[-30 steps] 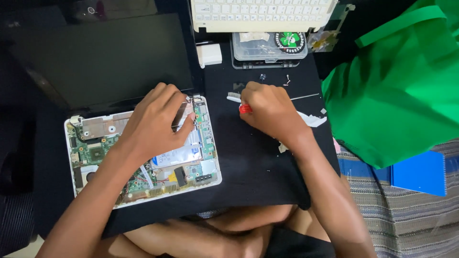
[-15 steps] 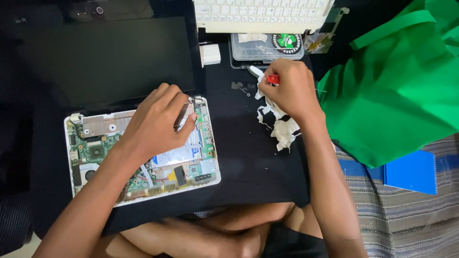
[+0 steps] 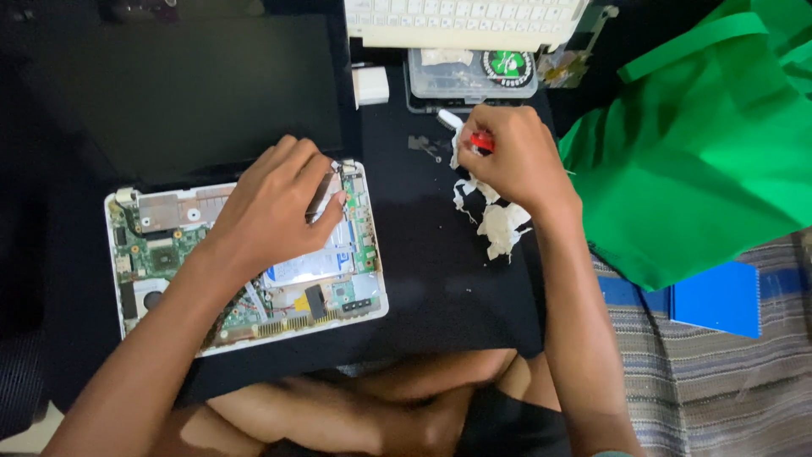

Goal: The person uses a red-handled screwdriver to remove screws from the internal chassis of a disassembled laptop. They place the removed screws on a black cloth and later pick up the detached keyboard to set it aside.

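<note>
left hand (image 3: 271, 207) pinching metal strip (image 3: 321, 196) | right hand (image 3: 512, 156) gripping red tool (image 3: 480, 141), tip hidden

On the black mat (image 3: 423, 279), the left hand (image 3: 275, 207) rests on the opened laptop base (image 3: 245, 254), fingers on a metal part near its rear right corner. The right hand (image 3: 516, 156) grips a red-handled tool (image 3: 480, 141) over crumpled white paper (image 3: 499, 224), near the mat's right edge.

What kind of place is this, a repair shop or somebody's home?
Most likely a home, with repair work done on the floor: an opened laptop with its circuit board bare lies on a black mat, a striped woven rug shows at the right, and the person sits cross-legged.
</note>
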